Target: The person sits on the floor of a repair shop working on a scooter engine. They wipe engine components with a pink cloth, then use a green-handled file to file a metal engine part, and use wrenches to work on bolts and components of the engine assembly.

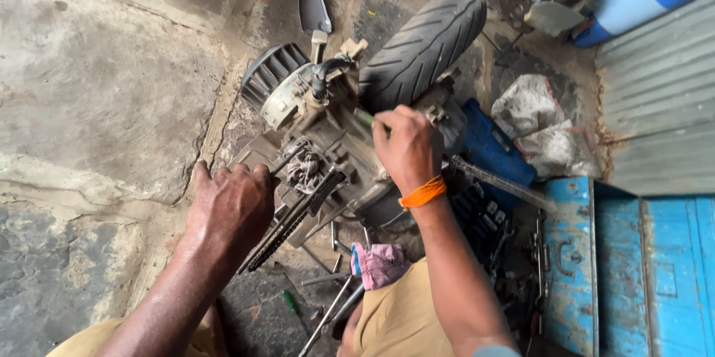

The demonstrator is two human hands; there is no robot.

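Cracked grey concrete floor [97,89], corrugated metal wall [663,74] | open blue metal toolbox [573,267], contents unclear | left hand [231,204] pressed, fingers curled, on greasy scooter engine [328,156] lying mid-floor | right hand [408,147] clenched around green-handled tool [365,117] above engine, beside black tyre [424,44]

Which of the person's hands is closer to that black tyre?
Right. The right hand, gripping a green-handled tool, sits just below the tyre. The left hand rests on the engine's lower left edge, well away from it.
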